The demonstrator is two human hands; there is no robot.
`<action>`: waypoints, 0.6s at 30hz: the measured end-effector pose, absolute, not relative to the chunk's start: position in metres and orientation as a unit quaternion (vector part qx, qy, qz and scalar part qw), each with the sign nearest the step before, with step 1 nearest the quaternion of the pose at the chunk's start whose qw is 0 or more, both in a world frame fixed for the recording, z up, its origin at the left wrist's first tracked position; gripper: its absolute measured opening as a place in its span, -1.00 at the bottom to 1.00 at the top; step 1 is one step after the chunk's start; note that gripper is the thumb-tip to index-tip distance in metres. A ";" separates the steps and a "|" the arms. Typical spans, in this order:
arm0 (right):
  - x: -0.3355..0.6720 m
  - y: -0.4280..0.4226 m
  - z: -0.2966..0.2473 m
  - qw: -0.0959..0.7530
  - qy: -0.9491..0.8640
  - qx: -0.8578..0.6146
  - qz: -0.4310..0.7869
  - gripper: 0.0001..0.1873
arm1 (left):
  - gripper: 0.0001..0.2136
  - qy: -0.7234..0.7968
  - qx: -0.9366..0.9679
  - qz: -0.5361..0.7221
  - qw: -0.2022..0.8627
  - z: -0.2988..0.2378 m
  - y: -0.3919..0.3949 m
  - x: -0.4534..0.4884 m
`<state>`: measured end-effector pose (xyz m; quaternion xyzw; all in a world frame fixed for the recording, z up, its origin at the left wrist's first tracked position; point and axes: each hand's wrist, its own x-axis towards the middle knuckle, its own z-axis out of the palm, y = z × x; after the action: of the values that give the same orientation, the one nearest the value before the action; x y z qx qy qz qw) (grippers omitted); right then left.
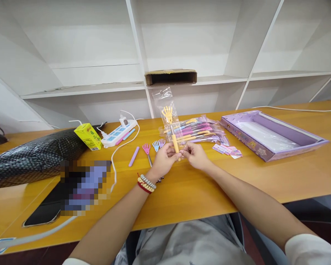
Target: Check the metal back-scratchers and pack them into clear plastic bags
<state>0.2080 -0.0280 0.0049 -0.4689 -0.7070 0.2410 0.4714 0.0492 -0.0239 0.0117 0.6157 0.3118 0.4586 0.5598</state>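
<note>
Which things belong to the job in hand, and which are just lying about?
Likely job:
yellow plastic claw-headed scratcher
clear plastic bag around it
pink claw-headed scratcher
multicoloured bagged scratchers

Probably lying about:
yellow boxy drink carton
white rectangular power strip

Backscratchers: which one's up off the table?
The yellow backscratcher in the left hand, head up inside a clear bag; the other visible ones lie on the table.
</note>
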 end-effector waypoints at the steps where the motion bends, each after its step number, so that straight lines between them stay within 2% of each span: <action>1: 0.207 -0.028 0.006 0.470 -0.708 -0.468 0.241 -0.83 | -0.61 0.318 0.615 0.462 0.554 0.011 -0.024 0.050; 6: 0.205 -0.030 0.007 0.478 -0.707 -0.460 0.244 -0.80 | -0.61 0.344 0.616 0.462 0.537 0.012 -0.022 0.050; 10: 0.209 -0.029 0.004 0.475 -0.708 -0.425 0.305 -0.76 | -0.62 0.327 0.620 0.448 0.556 0.017 -0.024 0.050; 14: 0.216 -0.030 0.005 0.425 -0.740 -0.386 0.349 -0.66 | -0.61 0.303 0.637 0.431 0.562 0.020 -0.026 0.047; 18: 0.217 -0.032 0.008 0.361 -0.802 -0.371 0.300 -0.53 | -0.59 0.290 0.646 0.419 0.569 0.020 -0.024 0.043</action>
<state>0.2173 -0.0317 0.0081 -0.3707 -0.8015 0.3002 0.3606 0.0427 -0.0237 0.0202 0.6458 0.2901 0.4189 0.5686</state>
